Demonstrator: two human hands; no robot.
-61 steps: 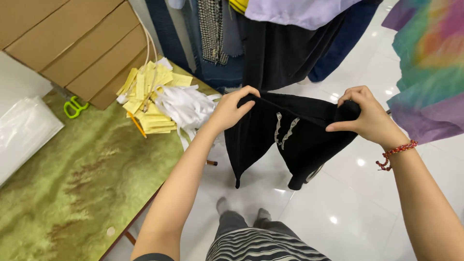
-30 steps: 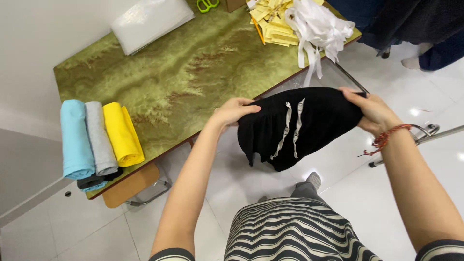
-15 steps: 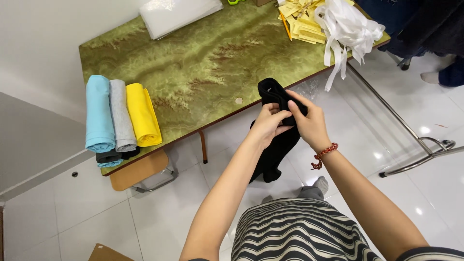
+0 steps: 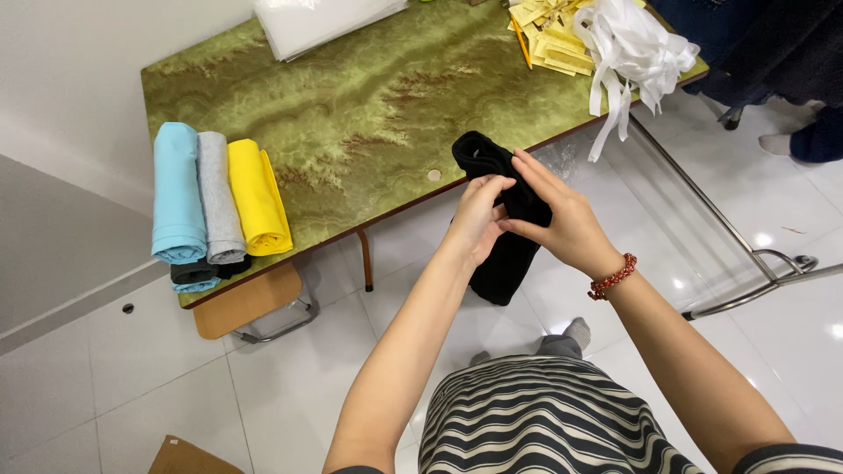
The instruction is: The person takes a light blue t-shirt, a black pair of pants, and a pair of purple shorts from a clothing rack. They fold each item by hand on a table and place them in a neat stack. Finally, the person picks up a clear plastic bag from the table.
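A black garment (image 4: pixel 502 263) is bunched lengthwise and hangs down in front of the table's edge. Both hands grip its upper part. My left hand (image 4: pixel 477 219) holds it from the left and my right hand (image 4: pixel 558 221), with a red bead bracelet at the wrist, holds it from the right. The garment's top end (image 4: pixel 476 151) pokes up over the green marbled table (image 4: pixel 351 114). Three rolled garments lie at the table's left end: light blue (image 4: pixel 177 195), grey (image 4: pixel 216 198) and yellow (image 4: pixel 257 197).
A clear plastic bag (image 4: pixel 325 22) lies at the table's far edge. Yellow tags (image 4: pixel 549 31) and white ribbon strips (image 4: pixel 632 53) pile at its right end. A wooden stool (image 4: pixel 250 303) stands under the table, and a metal rack base (image 4: pixel 746 272) is on the floor at right.
The garment was spread wide between my hands, then gathered into a narrow bunch. My hands came together on it and the view turned toward the table.
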